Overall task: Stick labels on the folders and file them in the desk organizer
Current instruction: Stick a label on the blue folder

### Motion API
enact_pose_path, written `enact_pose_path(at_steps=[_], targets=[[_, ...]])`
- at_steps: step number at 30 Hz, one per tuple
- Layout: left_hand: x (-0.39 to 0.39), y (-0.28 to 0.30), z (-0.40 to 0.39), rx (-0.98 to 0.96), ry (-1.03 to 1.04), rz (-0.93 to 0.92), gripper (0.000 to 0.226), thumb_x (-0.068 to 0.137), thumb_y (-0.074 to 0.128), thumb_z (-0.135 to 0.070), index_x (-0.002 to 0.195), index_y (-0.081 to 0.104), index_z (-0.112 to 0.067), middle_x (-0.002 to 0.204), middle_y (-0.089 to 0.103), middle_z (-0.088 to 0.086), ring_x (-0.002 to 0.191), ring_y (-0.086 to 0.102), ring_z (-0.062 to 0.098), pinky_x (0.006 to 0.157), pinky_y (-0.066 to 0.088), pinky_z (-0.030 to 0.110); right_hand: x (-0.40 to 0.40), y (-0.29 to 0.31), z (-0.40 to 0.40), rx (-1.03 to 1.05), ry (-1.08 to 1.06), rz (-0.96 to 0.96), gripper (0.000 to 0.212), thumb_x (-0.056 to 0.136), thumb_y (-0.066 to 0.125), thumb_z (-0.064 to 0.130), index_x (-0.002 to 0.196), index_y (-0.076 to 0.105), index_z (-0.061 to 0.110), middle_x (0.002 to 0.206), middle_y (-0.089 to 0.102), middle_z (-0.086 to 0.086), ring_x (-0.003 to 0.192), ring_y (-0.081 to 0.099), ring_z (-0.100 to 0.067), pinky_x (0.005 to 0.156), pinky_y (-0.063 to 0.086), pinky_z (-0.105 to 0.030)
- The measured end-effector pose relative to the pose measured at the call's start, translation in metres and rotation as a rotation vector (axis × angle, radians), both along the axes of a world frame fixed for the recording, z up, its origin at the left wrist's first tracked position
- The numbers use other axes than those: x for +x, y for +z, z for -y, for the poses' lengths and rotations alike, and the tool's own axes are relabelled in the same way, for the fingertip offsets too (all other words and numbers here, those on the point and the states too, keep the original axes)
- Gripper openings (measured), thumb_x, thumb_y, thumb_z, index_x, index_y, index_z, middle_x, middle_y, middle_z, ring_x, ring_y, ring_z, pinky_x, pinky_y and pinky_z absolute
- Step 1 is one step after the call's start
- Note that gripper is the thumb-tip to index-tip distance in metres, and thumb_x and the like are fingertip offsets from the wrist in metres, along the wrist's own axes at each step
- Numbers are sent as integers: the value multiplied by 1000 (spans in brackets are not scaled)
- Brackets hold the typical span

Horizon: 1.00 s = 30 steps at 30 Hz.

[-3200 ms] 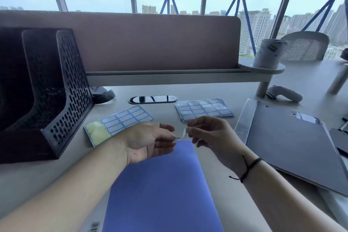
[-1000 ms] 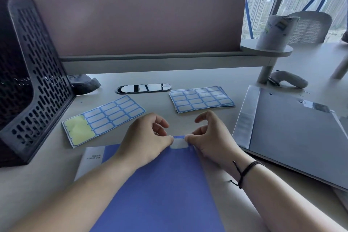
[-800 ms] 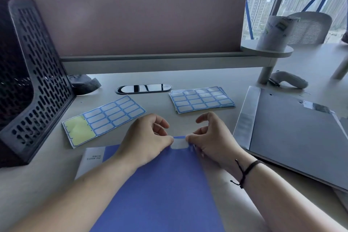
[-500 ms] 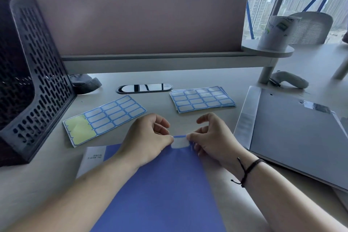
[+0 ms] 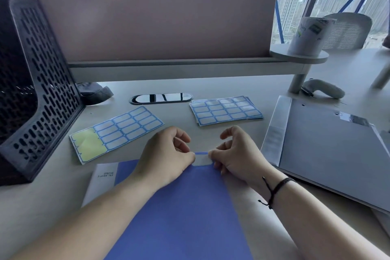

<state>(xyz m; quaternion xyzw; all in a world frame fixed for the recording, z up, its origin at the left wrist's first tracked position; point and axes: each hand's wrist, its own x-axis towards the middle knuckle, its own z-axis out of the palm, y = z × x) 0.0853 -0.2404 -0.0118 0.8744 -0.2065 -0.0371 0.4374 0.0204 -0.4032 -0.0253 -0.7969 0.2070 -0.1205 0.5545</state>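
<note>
Both hands meet at the far edge of the blue folder, which lies flat on the desk at the middle of the view, reaching back toward six o'clock. The left hand pinches the left end of a single white label with curled fingers, and the right hand pinches its right end the same way, so the label is stretched between them right at the folder's top edge, seemingly just touching it. To do this step well, I judge the label should be held taut and level with that edge, one end set down first, then a fingertip swept across toward the other end so no bubble or crease is trapped; letting both ends drop at once risks a skewed or wrinkled label. Only after it lies flat should either pinch let go. The partly used label sheet sits at about ten o'clock from the hands, and a stack of full label sheets at one o'clock, both within easy reach for the next folder. A grey folder waits at three o'clock, a label apparently already near its top edge, and the black mesh desk organizer stands at nine o'clock, open toward the left, where the blue folder must go once labelled
</note>
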Motion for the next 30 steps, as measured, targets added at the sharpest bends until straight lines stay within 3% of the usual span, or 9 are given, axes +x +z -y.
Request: enact_pose_path(at_steps=[5,8,13,20,26,30], targets=[[-6,0,1,8,0,69,28,71,81,-17,85,60,-28,74,68,-9,69,65,5,62,49,17,-1,2,-2,-16,3,-7,39,78,72,2,102,45,16,73,64,-7,51,61,-21,44,49,-27],[-6,0,0,12,-6,86,28,71,82,-18,85,60,-28,74,67,-9,68,65,6,65,52,22,-1,2,-2,-37,8,-9,39,78,73,3,103,45,15,71,64,-5,51,62,-18,44,48,-26],[-6,-2,0,34,-33,138,29,71,83,-19,87,61,-27,75,64,-10,68,63,3,61,49,16,-2,1,-2,-80,2,-18,38,78,73,6,100,45,18,65,65,0,48,60,-18,47,50,-28],[-7,-2,0,51,-53,197,31,69,86,-23,87,62,-25,77,62,-10,68,64,5,66,53,24,-2,3,-3,-120,-4,-27,36,78,73,8,97,45,20,70,66,-3,46,59,-19,47,51,-30],[5,-1,-7,113,-39,156,26,67,89,-28,76,65,-30,76,63,-9,70,60,3,56,39,9,-2,2,-3,-134,-5,-36,36,78,73,10,97,45,21,73,68,-4,46,60,-18,48,52,-31],[8,2,-9,169,-109,120,15,76,83,-27,73,71,-36,78,64,-11,73,60,-1,57,37,9,-3,2,-3,-124,-7,-35,34,77,72,9,96,46,21,72,68,-4,49,62,-21,50,53,-33]])
